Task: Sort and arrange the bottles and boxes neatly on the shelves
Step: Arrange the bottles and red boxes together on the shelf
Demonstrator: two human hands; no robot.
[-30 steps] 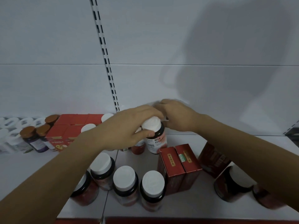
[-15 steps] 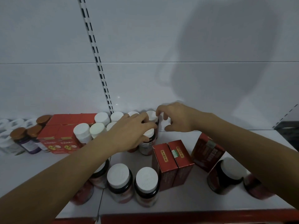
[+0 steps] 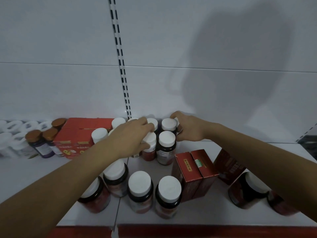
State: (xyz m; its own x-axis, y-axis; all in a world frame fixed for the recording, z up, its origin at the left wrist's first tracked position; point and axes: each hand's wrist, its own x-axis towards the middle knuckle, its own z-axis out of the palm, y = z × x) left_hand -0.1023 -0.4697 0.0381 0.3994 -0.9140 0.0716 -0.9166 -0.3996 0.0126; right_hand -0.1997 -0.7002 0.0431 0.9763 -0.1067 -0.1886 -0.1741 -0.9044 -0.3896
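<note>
Shelf point(image 3: 257, 152), white, set against a white back panel point(image 3: 223, 48) with a slotted upright point(image 3: 122, 69). Far left: white tubs point(image 3: 10, 134), three brown-capped bottles point(image 3: 35, 143), flat red boxes point(image 3: 80, 133). Far centre: a cluster of small white-capped bottles point(image 3: 99, 134), all upright, caps up. Left hand point(image 3: 130, 136): reaches in from the near left, fingers and thumb curled over the cap of the red-label bottle point(image 3: 149, 152), which stands at the cluster's near right corner. Right hand point(image 3: 190, 129): comes in from the near right, fingers curled round the far bottle point(image 3: 169, 124), which stands at the right end of the back row, close to the panel. Dark bottle point(image 3: 165, 150): upright, not gripped, between the two hands, just beside the red-label bottle and in front of the far bottle. Near row: four larger jars point(image 3: 139, 189), upright. Near right: two dark red boxes point(image 3: 193, 174) side by side, a third box point(image 3: 228, 165) to their right, and two tipped jars point(image 3: 247, 189), seemingly on their sides. Judgement: the cluster is being squared up. Both held bottles have their long axis vertical and are taken from above. The rest of the cluster lies to their left and the panel beyond, so closing the rows would mean sliding left and far. The dark bottle looks about equally near either hand.
</note>
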